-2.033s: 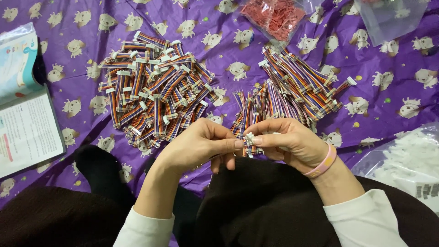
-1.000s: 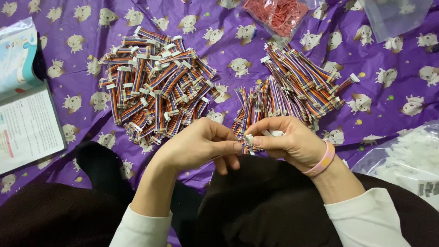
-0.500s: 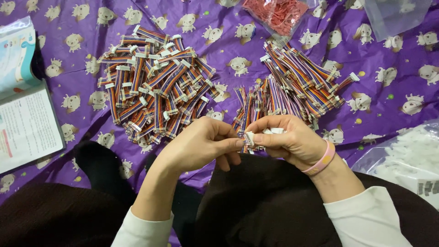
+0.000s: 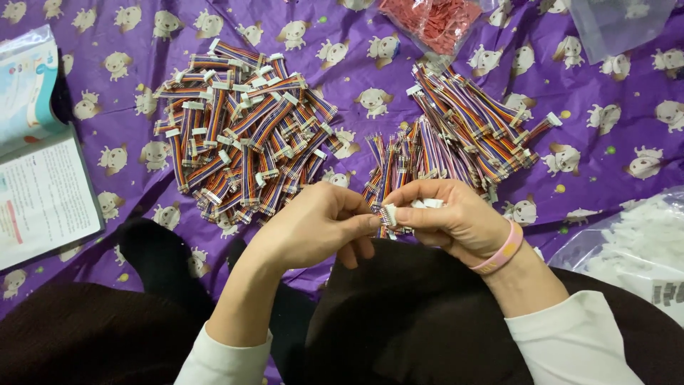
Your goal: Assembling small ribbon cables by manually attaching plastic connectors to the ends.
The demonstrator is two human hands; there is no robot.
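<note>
Pinching a small white plastic connector [image 4: 389,214] between thumb and forefinger, the right hand [image 4: 456,221] holds it just above the person's dark lap, at the near edge of a purple cloth printed with pale cartoon puppies [image 4: 591,128]. Its fingers are curled closed around the connector and around a few more white pieces [image 4: 426,204] tucked against the palm. A pink silicone wristband [image 4: 500,249] sits on that wrist, above a white sleeve [image 4: 570,342].

The left hand [image 4: 313,224] meets it from the other side, its fingertips [image 4: 367,223] pressed together and touching the same connector, so both hands are closed on the one small part.

Just beyond the hands lies a loose bunch of short rainbow-coloured ribbon cables with bare ends [image 4: 399,160], and touching it to the right a larger fanned pile of the same cables [image 4: 474,121]. Well apart to the left is a jumbled heap of rainbow ribbon cables fitted with white end connectors [image 4: 246,132].

At the far edge rests a clear plastic bag of small red parts [image 4: 434,21], with another clear, almost empty bag [image 4: 616,21] near the top right corner. A clear bag of white plastic pieces [image 4: 641,242] lies by the right elbow. An open illustrated booklet [image 4: 39,164] lies at the left edge of the cloth
</note>
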